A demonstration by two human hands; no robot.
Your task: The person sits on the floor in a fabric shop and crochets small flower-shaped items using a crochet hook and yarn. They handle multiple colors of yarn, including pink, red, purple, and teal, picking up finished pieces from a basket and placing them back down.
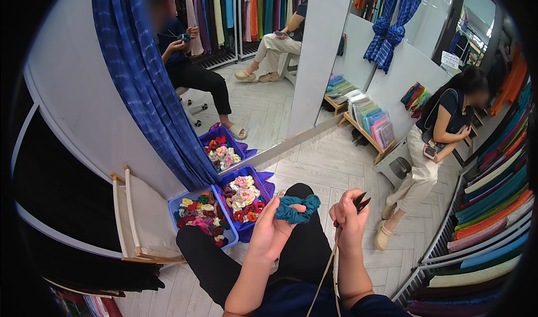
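My left hand [271,228] holds a teal fabric scrunchie [297,209] above my knees, its fingers around and partly through the ring. To the right, my right hand [351,218] is closed on small dark-bladed scissors [361,202], the blades pointing up and slightly apart. A pale cord [325,271] hangs below my right hand in two strands; whether it is held or hangs from my neck, I cannot tell. The scrunchie and scissors are apart. Past my left hand, a light blue basket [172,210] and a purple basket [269,195] hold many coloured scrunchies.
A large mirror [269,107] stands ahead, beside a blue curtain [126,65]. A folded canvas-and-wood item [147,216] leans at left. At right, a person [428,149] sits on a grey stool [395,163] near racks of coloured cloth [496,191]. A wooden rack [365,136] holds packaged fabrics.
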